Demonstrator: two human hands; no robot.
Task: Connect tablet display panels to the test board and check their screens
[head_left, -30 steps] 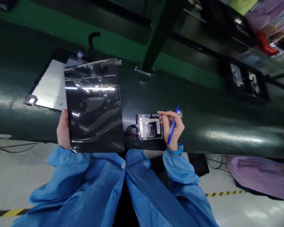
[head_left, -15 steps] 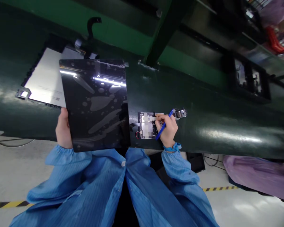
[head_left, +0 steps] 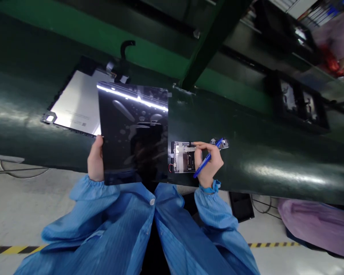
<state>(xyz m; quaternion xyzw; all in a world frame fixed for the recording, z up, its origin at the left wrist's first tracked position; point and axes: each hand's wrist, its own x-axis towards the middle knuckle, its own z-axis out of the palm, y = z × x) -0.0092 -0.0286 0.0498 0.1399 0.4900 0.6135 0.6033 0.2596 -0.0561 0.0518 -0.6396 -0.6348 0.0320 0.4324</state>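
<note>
My left hand grips the left edge of a glossy black display panel, thumb at the edge and the other fingers hidden behind it. The panel is raised and tilted, showing a bright light streak and bubble-like marks. To its right, a small circuit board with pale tape and a red wire lies on the table. My right hand is closed around a blue pen-like tool, its fingertips at the board's upper right edge. Beyond that hand sits a shiny metal-looking piece, partly covered by the tool.
A white-backed panel in a dark frame lies at left, partly behind the black panel. A curved black strip is behind it. A green post rises at the table's back, and dark trays stand at right.
The black panel has tilted, so its light streak runs longer and a dark reflection fills its lower part. The camera view has shifted. My right hand stays by the circuit board with the blue tool.
</note>
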